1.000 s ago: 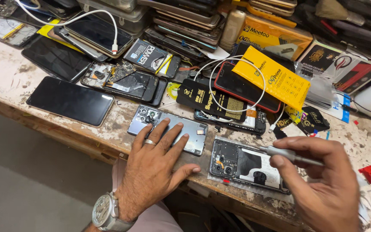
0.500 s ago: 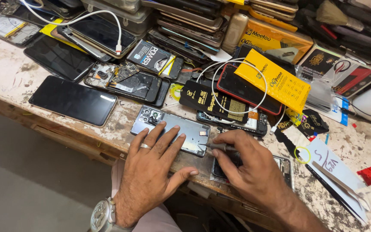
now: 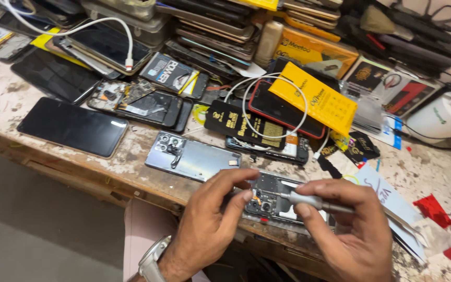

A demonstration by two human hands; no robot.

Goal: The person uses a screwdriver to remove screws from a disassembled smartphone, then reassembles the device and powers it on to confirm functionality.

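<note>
Opened phone with its back cover off lies flat at the near edge of the tabletop, its circuit boards and small parts exposed. My left hand rests on its left end, thumb and forefinger curled down and pressing on the frame, a silver wristwatch on that wrist. My right hand is closed around a slim grey screwdriver, held nearly level, with its tip set down among the parts near the phone's camera end.

Just beyond my left hand lies a silver-blue back cover, flat, inner side up, with camera holes at its left end. Farther left along the near edge lies a black phone, screen up and dark. Behind the cover sits another stripped phone with a cracked panel. Toward the middle, a black and gold packet lies under a loop of white cable, which also crosses a red-rimmed phone and a yellow packet. Stacks of phones and screens crowd the far edge. A second white cable runs to a phone at the far left. Red scraps lie near the right edge, beside white paper slips that my right hand partly covers.
</note>
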